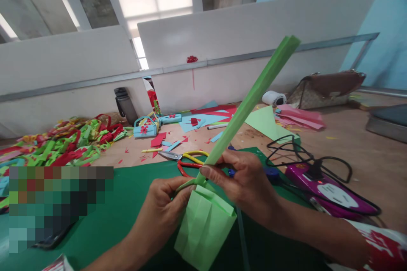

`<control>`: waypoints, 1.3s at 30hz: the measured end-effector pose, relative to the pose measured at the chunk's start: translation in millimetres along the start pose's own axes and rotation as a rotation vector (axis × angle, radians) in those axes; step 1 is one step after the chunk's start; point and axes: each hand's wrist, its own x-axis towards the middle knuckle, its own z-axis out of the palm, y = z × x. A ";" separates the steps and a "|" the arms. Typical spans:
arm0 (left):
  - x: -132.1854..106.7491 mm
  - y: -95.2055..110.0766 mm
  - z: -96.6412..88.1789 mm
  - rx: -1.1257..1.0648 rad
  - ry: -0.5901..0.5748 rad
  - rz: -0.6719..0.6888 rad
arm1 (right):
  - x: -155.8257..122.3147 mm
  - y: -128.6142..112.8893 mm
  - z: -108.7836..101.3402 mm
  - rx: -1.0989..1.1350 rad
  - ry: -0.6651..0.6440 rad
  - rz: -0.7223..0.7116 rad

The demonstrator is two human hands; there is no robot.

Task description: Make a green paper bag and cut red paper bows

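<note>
My left hand (170,203) is closed, thumb and fingers pinching the upper edge of a small folded light-green paper bag (203,226). The bag hangs tilted over the green mat (127,203). Between the thumb and fingers of my right hand (243,182) is the lower end of a long folded green paper strip (254,97), which slants up to the right. The strip's bottom end meets the bag's top; whether it is attached I cannot tell. Scissors (187,159) with red and yellow handles lie just behind. A blue tool (271,173) is mostly hidden by my right hand.
Left, a heap of coloured paper pieces (70,142); behind it, a dark bottle (125,106). Small blue paper bags (145,130) and scraps lie mid-table. Right, a purple power strip (330,190) trails black cable. A handbag (327,89) stands by the white wall panel (254,29).
</note>
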 end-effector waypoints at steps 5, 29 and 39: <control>0.9 -1.1 -0.4 -0.018 0.002 0.009 | -0.5 -0.4 0.9 0.008 0.001 -0.020; -0.7 3.7 5.0 0.434 0.159 0.272 | 3.7 -6.6 -9.8 0.238 -0.350 0.290; 6.2 15.3 7.5 0.285 0.137 0.224 | 4.2 -12.8 -11.9 0.137 -0.369 0.252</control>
